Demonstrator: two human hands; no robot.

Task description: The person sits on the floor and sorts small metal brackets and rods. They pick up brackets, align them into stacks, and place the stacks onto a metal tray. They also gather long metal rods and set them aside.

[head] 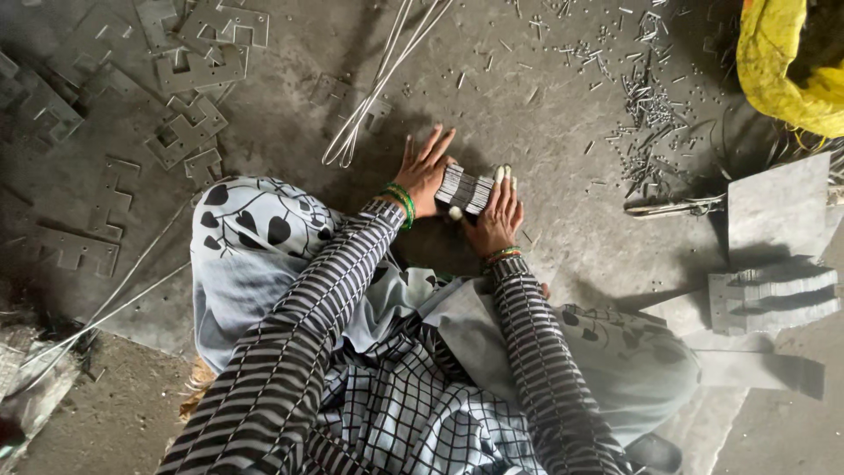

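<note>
Two bare hands press a small stack of thin metal plates (464,190) upright on the concrete floor (545,97), between the seated person's knees. Left hand (425,169) braces one end, fingers spread apart; right hand (498,214) clamps the other end, fingers curled together over the top. Plates could fan out or topple if either side eases, and their thin edges could nick a fingertip. Bent wire rods (374,92) lie just beyond; loose pins (646,97) scatter to the right, cut-out plates (189,127) at left, stepped plate pile (772,299) nearby.
</note>
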